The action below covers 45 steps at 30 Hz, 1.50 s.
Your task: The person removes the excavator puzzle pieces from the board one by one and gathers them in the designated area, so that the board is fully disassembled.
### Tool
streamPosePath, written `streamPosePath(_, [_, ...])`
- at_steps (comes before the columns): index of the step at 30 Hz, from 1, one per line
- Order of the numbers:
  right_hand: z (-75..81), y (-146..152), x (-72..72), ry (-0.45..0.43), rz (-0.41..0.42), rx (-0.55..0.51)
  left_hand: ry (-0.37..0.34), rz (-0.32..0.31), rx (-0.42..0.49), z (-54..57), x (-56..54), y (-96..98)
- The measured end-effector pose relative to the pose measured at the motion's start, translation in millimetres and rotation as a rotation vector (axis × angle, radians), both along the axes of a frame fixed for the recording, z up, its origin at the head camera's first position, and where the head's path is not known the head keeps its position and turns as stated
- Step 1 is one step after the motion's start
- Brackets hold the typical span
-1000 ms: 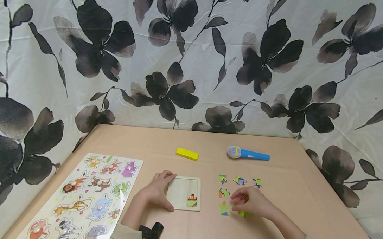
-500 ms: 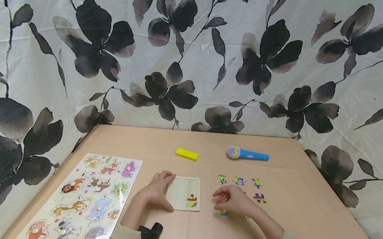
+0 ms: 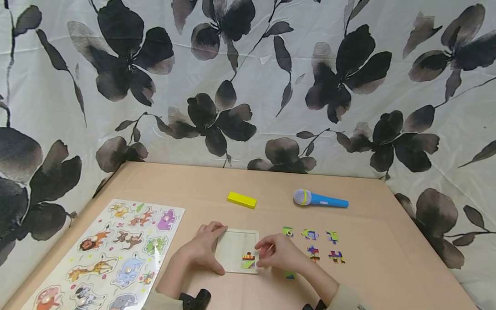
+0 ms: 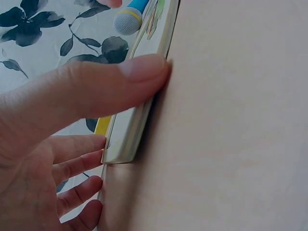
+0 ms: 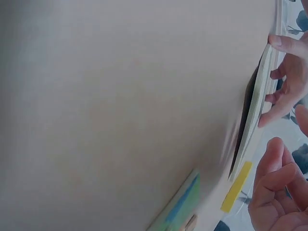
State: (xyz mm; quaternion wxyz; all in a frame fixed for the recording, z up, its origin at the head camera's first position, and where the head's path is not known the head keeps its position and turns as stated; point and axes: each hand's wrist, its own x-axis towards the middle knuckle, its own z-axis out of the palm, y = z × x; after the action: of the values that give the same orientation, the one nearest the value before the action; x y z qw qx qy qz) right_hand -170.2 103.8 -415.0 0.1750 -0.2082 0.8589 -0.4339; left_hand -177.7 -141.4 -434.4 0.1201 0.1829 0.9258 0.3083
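Observation:
In the head view, my left hand [image 3: 202, 248] holds a small pale puzzle tray [image 3: 230, 252] at its left side, fingers at the top and thumb at the lower corner. A puzzle piece [image 3: 248, 260] with a boat picture lies in the tray's lower right. My right hand [image 3: 283, 253] has its fingers bent by the tray's right edge; whether it pinches anything is hidden. Several loose puzzle pieces [image 3: 310, 234] lie right of the tray, some partly covered by the right hand. The right wrist view shows curled right fingers [image 5: 276, 183] and a green-blue piece [image 5: 185, 202].
On the left of the table [image 3: 392, 251] lies a sheet of animal pictures [image 3: 117, 260]. A yellow block [image 3: 242, 200] and a blue toy microphone [image 3: 322, 199] lie toward the back. A floral cloth [image 3: 274, 105] hangs behind.
My right hand has moved left from over the loose pieces to the tray's right edge, uncovering pieces behind it. My left hand has stayed on the tray.

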Motion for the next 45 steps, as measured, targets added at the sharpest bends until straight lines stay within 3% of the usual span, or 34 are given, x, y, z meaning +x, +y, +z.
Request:
streamPosePath(10, [-5.4, -18, -0.8, -0.042, 0.003, 0.061, -0.008, 0.002, -0.011, 0.5, -0.2, 0.3])
streamPosePath(23, [-4.5, -30, 2.0, 0.027, -0.001, 0.173, -0.009, 0.0, -0.011, -2.3, -1.6, -1.3])
streamPosePath(45, [-5.6, -35, -1.3, 0.081, 0.014, 0.174, 0.016, -0.011, -0.012, -0.6, -0.5, -0.7])
